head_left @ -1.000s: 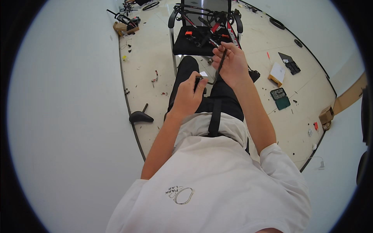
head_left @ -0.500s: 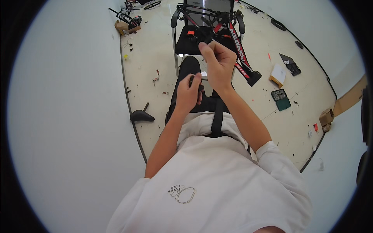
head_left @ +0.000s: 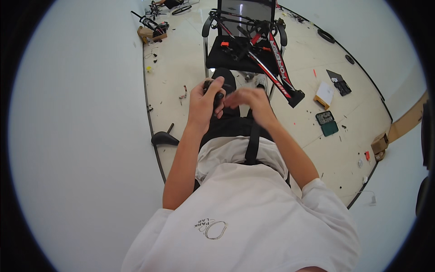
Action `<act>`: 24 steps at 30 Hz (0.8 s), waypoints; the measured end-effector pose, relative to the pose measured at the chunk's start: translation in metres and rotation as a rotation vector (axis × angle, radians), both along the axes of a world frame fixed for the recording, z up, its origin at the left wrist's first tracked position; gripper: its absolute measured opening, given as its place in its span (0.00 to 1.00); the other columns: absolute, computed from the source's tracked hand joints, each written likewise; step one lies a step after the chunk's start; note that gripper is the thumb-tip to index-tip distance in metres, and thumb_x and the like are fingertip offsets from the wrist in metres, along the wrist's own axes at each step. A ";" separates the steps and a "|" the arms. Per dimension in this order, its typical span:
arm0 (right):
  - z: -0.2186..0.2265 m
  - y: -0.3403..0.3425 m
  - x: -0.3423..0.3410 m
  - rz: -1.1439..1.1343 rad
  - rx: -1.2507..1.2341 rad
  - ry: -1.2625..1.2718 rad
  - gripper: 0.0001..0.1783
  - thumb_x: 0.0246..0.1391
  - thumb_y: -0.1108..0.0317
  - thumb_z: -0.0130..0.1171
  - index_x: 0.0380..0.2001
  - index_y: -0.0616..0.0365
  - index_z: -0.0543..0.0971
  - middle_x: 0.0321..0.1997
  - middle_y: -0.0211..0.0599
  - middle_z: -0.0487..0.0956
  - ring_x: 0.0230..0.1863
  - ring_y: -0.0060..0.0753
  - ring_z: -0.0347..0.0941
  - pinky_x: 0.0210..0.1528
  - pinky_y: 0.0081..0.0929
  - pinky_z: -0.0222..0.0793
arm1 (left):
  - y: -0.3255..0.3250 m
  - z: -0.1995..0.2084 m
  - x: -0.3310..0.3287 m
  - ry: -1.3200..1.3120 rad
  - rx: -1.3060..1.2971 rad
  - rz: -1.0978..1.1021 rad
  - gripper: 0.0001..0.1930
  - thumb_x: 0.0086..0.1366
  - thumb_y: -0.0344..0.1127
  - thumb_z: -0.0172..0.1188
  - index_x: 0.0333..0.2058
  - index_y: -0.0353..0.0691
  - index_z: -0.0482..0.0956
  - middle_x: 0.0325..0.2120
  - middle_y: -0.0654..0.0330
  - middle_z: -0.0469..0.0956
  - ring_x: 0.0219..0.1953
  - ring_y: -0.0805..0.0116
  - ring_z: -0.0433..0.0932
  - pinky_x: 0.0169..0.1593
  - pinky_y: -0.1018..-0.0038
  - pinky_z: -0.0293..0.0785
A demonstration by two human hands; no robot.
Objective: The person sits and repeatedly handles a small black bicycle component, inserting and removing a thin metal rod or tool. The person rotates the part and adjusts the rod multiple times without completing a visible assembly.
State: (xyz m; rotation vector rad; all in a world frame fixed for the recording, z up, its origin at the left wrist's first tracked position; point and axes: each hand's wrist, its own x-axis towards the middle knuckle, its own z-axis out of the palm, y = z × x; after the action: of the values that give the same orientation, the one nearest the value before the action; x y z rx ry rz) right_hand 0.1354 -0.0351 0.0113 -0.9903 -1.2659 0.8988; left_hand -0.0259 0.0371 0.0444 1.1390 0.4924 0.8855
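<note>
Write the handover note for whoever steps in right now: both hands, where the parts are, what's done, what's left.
Left hand: closed around a small dark part, held over the lap.
Right hand: blurred beside it, fingers at the part; its own grip cannot be told.
Red and black bicycle frame: lying across the black chair ahead, untouched.
Green parts case: open on the floor to the right.
Done: part is in hand.
Left: part not yet at the frame.

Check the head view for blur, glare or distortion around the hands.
Head view: the right hand is smeared by motion blur, while the left hand gripping a small dark part is sharper; fisheye bends the floor edge into a curve; lighting is bright and even, with the white wall nearly washed out; a black rim rings the picture.
</note>
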 end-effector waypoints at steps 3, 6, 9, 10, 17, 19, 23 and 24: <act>0.015 0.010 0.022 -0.022 -0.008 0.147 0.25 0.62 0.59 0.42 0.42 0.73 0.79 0.45 0.50 0.81 0.46 0.39 0.79 0.52 0.35 0.73 | -0.007 -0.006 0.005 0.061 0.088 -0.082 0.14 0.65 0.41 0.60 0.25 0.40 0.71 0.17 0.64 0.69 0.11 0.79 0.63 0.14 0.79 0.60; 0.051 0.008 0.021 -0.033 0.066 0.132 0.26 0.63 0.57 0.41 0.45 0.72 0.78 0.45 0.49 0.81 0.45 0.38 0.79 0.51 0.33 0.72 | -0.011 -0.012 0.008 0.274 0.149 -0.167 0.14 0.65 0.41 0.60 0.25 0.39 0.71 0.16 0.64 0.70 0.11 0.80 0.62 0.14 0.79 0.60; 0.061 -0.009 0.002 0.038 0.117 0.024 0.26 0.63 0.56 0.42 0.46 0.70 0.77 0.44 0.48 0.82 0.44 0.36 0.79 0.49 0.30 0.72 | -0.016 -0.019 0.015 0.245 0.050 -0.063 0.13 0.65 0.42 0.60 0.27 0.39 0.72 0.17 0.64 0.70 0.10 0.79 0.62 0.13 0.78 0.60; 0.063 -0.020 -0.007 0.075 0.133 -0.035 0.26 0.63 0.55 0.42 0.47 0.70 0.77 0.44 0.48 0.81 0.43 0.35 0.78 0.49 0.30 0.72 | -0.017 -0.018 0.017 0.211 0.003 -0.017 0.13 0.65 0.42 0.60 0.28 0.40 0.72 0.17 0.64 0.70 0.10 0.79 0.62 0.13 0.78 0.60; 0.026 -0.053 -0.036 0.317 -0.045 -0.358 0.21 0.61 0.58 0.51 0.44 0.68 0.79 0.43 0.43 0.82 0.45 0.33 0.77 0.49 0.30 0.72 | 0.006 -0.014 0.004 0.027 -0.063 0.089 0.15 0.64 0.42 0.59 0.24 0.45 0.65 0.17 0.63 0.68 0.10 0.77 0.61 0.13 0.78 0.59; 0.020 -0.028 -0.011 0.244 -0.124 -0.160 0.19 0.64 0.61 0.49 0.43 0.67 0.79 0.43 0.42 0.82 0.43 0.30 0.78 0.48 0.25 0.73 | 0.006 -0.013 0.002 -0.005 -0.027 0.058 0.15 0.65 0.42 0.58 0.24 0.45 0.65 0.16 0.63 0.68 0.10 0.77 0.61 0.13 0.78 0.59; 0.009 -0.008 0.029 -0.066 -0.113 -0.139 0.17 0.63 0.62 0.49 0.42 0.66 0.78 0.39 0.41 0.82 0.41 0.29 0.78 0.46 0.25 0.73 | -0.004 0.002 -0.002 0.002 -0.013 -0.012 0.15 0.65 0.42 0.57 0.24 0.45 0.64 0.16 0.63 0.67 0.10 0.77 0.60 0.13 0.78 0.59; 0.006 -0.012 0.027 -0.114 -0.086 -0.209 0.17 0.62 0.62 0.50 0.43 0.66 0.78 0.38 0.41 0.82 0.41 0.30 0.78 0.46 0.26 0.73 | -0.007 0.001 -0.002 0.012 -0.021 -0.023 0.15 0.66 0.42 0.56 0.24 0.45 0.64 0.16 0.62 0.67 0.10 0.77 0.60 0.13 0.77 0.59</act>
State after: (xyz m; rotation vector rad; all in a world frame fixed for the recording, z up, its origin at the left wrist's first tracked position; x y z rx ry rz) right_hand 0.1626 -0.0474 0.0172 -1.2372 -1.3391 0.7822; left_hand -0.0281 0.0301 0.0452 1.1294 0.4963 0.8530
